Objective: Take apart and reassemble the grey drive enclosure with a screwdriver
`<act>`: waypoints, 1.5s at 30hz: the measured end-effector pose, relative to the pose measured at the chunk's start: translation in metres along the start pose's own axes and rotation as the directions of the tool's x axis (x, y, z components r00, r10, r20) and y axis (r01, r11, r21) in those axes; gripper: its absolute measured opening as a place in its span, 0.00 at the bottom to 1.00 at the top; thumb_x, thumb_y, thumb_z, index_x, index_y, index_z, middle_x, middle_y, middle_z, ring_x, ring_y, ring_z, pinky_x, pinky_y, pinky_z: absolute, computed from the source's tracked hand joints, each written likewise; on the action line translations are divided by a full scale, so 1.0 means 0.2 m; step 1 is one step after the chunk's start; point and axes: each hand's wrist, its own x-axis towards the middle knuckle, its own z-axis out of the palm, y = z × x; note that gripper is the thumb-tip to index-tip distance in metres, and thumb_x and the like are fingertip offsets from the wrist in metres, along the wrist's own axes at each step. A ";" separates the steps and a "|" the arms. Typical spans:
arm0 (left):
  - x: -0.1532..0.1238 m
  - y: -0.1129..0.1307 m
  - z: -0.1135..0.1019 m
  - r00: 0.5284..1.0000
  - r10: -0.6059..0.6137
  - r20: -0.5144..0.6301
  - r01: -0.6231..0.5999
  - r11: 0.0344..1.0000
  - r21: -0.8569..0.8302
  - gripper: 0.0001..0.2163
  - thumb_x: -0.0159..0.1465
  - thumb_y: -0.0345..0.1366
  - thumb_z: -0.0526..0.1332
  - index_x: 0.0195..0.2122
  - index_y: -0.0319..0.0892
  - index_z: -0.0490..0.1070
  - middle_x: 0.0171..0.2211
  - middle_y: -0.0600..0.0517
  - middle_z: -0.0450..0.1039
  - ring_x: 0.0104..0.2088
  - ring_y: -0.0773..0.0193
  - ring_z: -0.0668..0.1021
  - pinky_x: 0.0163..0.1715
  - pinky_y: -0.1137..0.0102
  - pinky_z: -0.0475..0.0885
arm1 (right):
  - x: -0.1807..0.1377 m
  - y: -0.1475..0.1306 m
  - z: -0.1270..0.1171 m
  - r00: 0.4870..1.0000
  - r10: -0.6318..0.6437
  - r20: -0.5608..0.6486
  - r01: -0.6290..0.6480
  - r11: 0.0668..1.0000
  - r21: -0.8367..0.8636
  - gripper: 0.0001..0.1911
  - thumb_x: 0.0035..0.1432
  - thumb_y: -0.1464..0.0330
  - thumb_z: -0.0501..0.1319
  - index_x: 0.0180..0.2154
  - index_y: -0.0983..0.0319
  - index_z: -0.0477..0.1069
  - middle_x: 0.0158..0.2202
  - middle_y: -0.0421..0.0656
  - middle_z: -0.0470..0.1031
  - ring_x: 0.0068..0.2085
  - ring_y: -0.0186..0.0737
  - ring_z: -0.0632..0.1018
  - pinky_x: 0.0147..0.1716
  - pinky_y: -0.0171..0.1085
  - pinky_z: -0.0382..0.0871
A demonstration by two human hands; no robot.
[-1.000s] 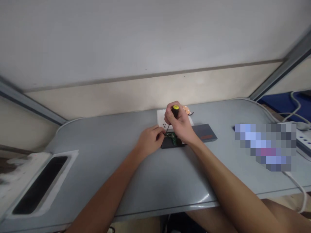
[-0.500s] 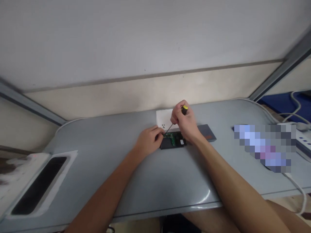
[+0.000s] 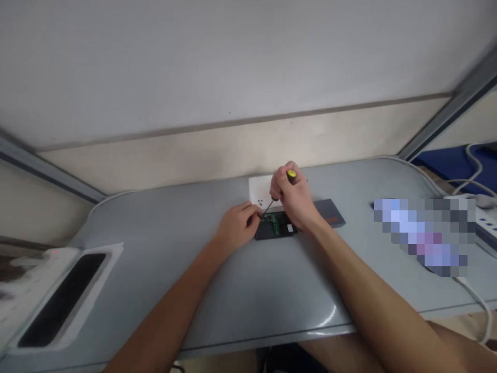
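Note:
A flat black device point(image 3: 265, 231) lies with its inside exposed, a green circuit board point(image 3: 276, 224) running along its top and middle. My left hand point(image 3: 239, 224) grips its upper left corner, with fingers and thumb drawn together there. Wrapped round a screwdriver point(image 3: 291, 175) with a yellow-ended dark handle is my right hand point(image 3: 294, 194). The screwdriver's thin shaft slants down to the left, and its tip meets the board close to my left fingertips. Behind the device, several small dark screws point(image 3: 260, 202) rest on a white sheet point(image 3: 258, 184), partly covered by my right hand.
A dark grey flat panel point(image 3: 329, 210) lies right of the device, partly behind my right wrist. On the grey table point(image 3: 163, 223), a black phone-like slab point(image 3: 64, 298) sits at the left on white paper. A blurred-out object point(image 3: 421, 235) and a white power strip point(image 3: 487, 228) are at the right.
My right hand and the screwdriver handle have shifted slightly left, leaving the shaft a little steeper. My left hand and the device stay in place.

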 end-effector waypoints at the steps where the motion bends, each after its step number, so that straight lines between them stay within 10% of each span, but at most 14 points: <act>1: 0.00 0.00 0.00 1.000 -0.001 -0.002 0.001 1.000 -0.002 0.11 0.67 0.27 0.55 0.40 0.45 0.77 0.37 0.52 0.79 0.34 0.63 0.77 0.38 0.68 0.70 | 0.00 0.00 0.00 1.000 0.012 0.008 -0.012 1.000 0.003 0.26 0.62 0.42 0.63 0.33 0.55 0.59 0.24 0.33 0.57 0.24 0.32 0.61 0.25 0.36 0.59; 9: 0.00 -0.01 0.00 1.000 -0.004 0.002 0.004 1.000 -0.001 0.11 0.67 0.28 0.55 0.40 0.45 0.78 0.38 0.52 0.80 0.35 0.63 0.78 0.39 0.68 0.71 | 0.01 -0.03 0.00 0.998 0.066 0.000 -0.066 0.997 0.035 0.24 0.56 0.48 0.71 0.32 0.57 0.64 0.33 0.39 0.68 0.33 0.35 0.72 0.33 0.37 0.68; 15: 0.00 0.00 0.00 1.000 -0.010 0.013 0.010 1.000 -0.001 0.11 0.67 0.27 0.55 0.40 0.45 0.78 0.37 0.52 0.79 0.35 0.63 0.78 0.38 0.69 0.71 | 0.02 -0.01 -0.01 0.998 0.058 -0.037 -0.058 0.998 0.001 0.29 0.58 0.42 0.67 0.31 0.55 0.56 0.24 0.33 0.53 0.23 0.32 0.58 0.23 0.36 0.58; 24: 0.00 -0.01 0.00 1.000 0.001 0.007 -0.001 1.000 0.002 0.11 0.67 0.27 0.55 0.39 0.45 0.78 0.37 0.51 0.79 0.35 0.62 0.78 0.38 0.68 0.71 | 0.01 -0.03 -0.01 0.996 0.083 0.015 -0.084 0.993 0.081 0.22 0.57 0.50 0.71 0.33 0.57 0.65 0.36 0.40 0.67 0.33 0.34 0.72 0.33 0.37 0.68; 31: 0.00 0.00 0.00 1.000 -0.021 0.019 0.021 1.000 0.010 0.12 0.67 0.28 0.55 0.40 0.45 0.78 0.37 0.52 0.79 0.33 0.63 0.77 0.37 0.69 0.70 | 0.02 -0.01 -0.01 0.998 0.062 -0.010 -0.062 0.998 0.029 0.27 0.59 0.41 0.65 0.32 0.56 0.61 0.25 0.34 0.56 0.24 0.33 0.61 0.24 0.36 0.59; 38: 0.00 0.00 0.00 1.000 -0.009 0.019 0.009 1.000 -0.013 0.12 0.67 0.27 0.55 0.41 0.45 0.79 0.38 0.52 0.80 0.34 0.63 0.78 0.38 0.69 0.71 | -0.01 -0.05 -0.02 0.991 0.108 0.082 -0.108 0.994 -0.001 0.21 0.58 0.47 0.68 0.36 0.57 0.68 0.33 0.40 0.70 0.34 0.37 0.75 0.33 0.38 0.69; 45: 0.00 0.00 -0.01 0.999 0.003 0.038 -0.002 1.000 -0.014 0.12 0.67 0.28 0.55 0.40 0.44 0.78 0.38 0.52 0.79 0.34 0.63 0.77 0.37 0.69 0.70 | -0.01 0.01 0.01 0.999 0.008 0.031 -0.006 0.999 -0.053 0.25 0.61 0.42 0.63 0.36 0.55 0.62 0.22 0.31 0.54 0.23 0.32 0.60 0.24 0.35 0.58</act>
